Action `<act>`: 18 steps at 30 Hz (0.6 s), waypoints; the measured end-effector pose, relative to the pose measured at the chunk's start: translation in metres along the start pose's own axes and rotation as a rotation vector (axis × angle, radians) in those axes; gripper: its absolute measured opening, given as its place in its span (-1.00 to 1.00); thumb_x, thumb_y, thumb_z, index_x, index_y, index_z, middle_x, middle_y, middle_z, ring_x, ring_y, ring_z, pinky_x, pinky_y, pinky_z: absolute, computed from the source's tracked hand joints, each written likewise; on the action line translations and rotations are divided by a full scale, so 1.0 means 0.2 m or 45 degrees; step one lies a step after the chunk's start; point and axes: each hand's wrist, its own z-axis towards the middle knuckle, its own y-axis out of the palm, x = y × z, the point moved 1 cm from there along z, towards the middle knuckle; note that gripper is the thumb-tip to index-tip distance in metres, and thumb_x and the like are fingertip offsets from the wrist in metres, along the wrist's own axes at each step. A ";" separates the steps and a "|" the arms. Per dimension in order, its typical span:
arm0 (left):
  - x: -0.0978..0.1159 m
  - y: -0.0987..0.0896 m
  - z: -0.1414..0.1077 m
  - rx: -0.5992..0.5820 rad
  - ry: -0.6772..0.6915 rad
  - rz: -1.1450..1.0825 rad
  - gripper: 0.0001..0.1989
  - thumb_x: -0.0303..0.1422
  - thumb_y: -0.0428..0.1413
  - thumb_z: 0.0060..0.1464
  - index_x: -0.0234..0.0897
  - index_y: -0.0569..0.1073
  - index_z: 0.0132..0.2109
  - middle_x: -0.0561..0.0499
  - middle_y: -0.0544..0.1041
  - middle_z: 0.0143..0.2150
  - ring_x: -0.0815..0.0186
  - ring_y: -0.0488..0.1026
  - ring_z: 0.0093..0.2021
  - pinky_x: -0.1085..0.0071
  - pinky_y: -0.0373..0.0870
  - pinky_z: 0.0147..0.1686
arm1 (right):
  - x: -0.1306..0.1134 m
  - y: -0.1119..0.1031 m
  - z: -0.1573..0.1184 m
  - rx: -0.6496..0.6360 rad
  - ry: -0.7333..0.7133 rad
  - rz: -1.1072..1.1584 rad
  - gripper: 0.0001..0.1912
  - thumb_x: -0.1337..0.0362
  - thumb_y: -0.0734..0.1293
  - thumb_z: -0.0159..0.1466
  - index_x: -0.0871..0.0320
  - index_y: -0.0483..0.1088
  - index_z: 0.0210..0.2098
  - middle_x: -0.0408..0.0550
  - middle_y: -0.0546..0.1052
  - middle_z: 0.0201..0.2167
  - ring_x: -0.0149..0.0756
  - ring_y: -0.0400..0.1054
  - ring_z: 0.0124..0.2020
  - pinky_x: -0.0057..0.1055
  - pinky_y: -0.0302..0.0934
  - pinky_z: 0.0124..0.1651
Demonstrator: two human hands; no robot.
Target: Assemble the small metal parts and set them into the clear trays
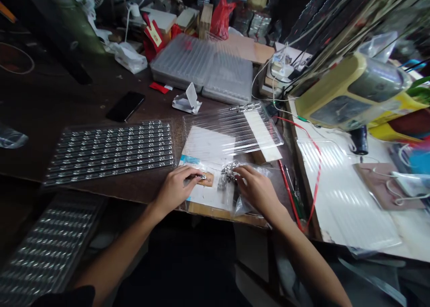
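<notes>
Atop bench [83, 101], L hand [176, 188] on wood strip [206, 179], R hand [258, 188] on poly bag [243, 204]

From here, the block [205, 180] under the left hand [174, 190] is pale brown wood, and the parts [230, 172] by the right hand [258, 191] shine silver. The tray [109, 152] shows silver rows in a tight grid, the clear sheet [231, 130] is striped with ribs, the bag [220, 18] and wire [317, 172] are red, and the machine [352, 90] is cream-yellow.
</notes>
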 end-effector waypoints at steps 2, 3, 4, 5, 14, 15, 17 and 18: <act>0.00 0.00 0.00 -0.015 0.016 0.011 -0.92 -0.42 0.12 0.22 -0.23 0.53 -0.19 0.02 0.61 -0.20 0.28 0.52 -0.13 0.38 0.40 -0.06 | 0.00 -0.03 -0.02 -0.017 -0.007 0.016 -0.80 0.30 0.21 0.39 0.12 0.47 -0.13 -0.04 0.56 -0.17 -0.27 0.45 -0.24 -0.41 0.15 -0.31; 0.00 0.00 0.00 -0.020 0.020 0.011 -0.92 -0.42 0.13 0.21 -0.23 0.53 -0.19 0.03 0.61 -0.21 0.28 0.52 -0.13 0.38 0.39 -0.06 | -0.01 -0.04 -0.03 -0.054 -0.014 -0.005 -0.81 0.29 0.22 0.38 0.11 0.49 -0.19 -0.06 0.56 -0.22 -0.27 0.45 -0.26 -0.41 0.14 -0.32; 0.00 0.00 0.00 -0.021 0.019 0.010 -0.92 -0.43 0.13 0.21 -0.23 0.53 -0.19 0.03 0.61 -0.21 0.29 0.52 -0.13 0.38 0.39 -0.06 | -0.01 -0.05 -0.04 -0.093 -0.021 -0.038 -0.80 0.27 0.23 0.38 0.10 0.50 -0.24 -0.06 0.56 -0.26 -0.26 0.44 -0.26 -0.41 0.14 -0.32; 0.00 0.00 0.00 -0.018 0.014 0.011 -0.92 -0.43 0.13 0.21 -0.23 0.53 -0.19 0.03 0.61 -0.21 0.29 0.52 -0.13 0.38 0.39 -0.05 | -0.02 -0.05 -0.04 -0.119 -0.023 -0.075 -0.80 0.27 0.24 0.38 0.10 0.51 -0.25 -0.06 0.57 -0.28 -0.25 0.44 -0.26 -0.40 0.13 -0.32; -0.01 0.01 0.00 0.006 0.013 0.004 -0.92 -0.46 0.15 0.18 -0.24 0.53 -0.19 0.03 0.61 -0.21 0.30 0.52 -0.14 0.38 0.38 -0.07 | -0.04 0.04 0.02 -0.163 -0.089 -0.166 -0.82 0.30 0.23 0.40 0.14 0.47 -0.15 -0.03 0.54 -0.22 -0.20 0.42 -0.18 -0.36 0.15 -0.24; -0.01 0.01 0.00 0.004 0.016 0.003 -0.93 -0.47 0.16 0.18 -0.24 0.53 -0.20 0.03 0.61 -0.21 0.29 0.52 -0.15 0.38 0.39 -0.08 | -0.04 0.04 0.02 -0.172 -0.100 -0.159 -0.82 0.32 0.22 0.40 0.15 0.46 -0.16 -0.03 0.54 -0.23 -0.20 0.41 -0.19 -0.36 0.14 -0.23; -0.01 0.01 0.00 0.002 0.022 0.015 -0.93 -0.47 0.16 0.17 -0.24 0.53 -0.21 0.03 0.61 -0.21 0.28 0.52 -0.16 0.37 0.39 -0.09 | -0.03 0.04 0.01 -0.174 -0.132 -0.126 -0.81 0.35 0.20 0.41 0.16 0.46 -0.15 -0.03 0.54 -0.25 -0.23 0.40 -0.21 -0.37 0.14 -0.23; -0.01 0.01 0.00 0.000 0.028 0.026 -0.93 -0.48 0.17 0.17 -0.24 0.53 -0.22 0.02 0.62 -0.22 0.28 0.52 -0.16 0.36 0.39 -0.09 | -0.03 0.03 0.00 -0.164 -0.152 -0.110 -0.80 0.36 0.19 0.41 0.16 0.45 -0.15 -0.04 0.54 -0.25 -0.24 0.40 -0.21 -0.38 0.14 -0.23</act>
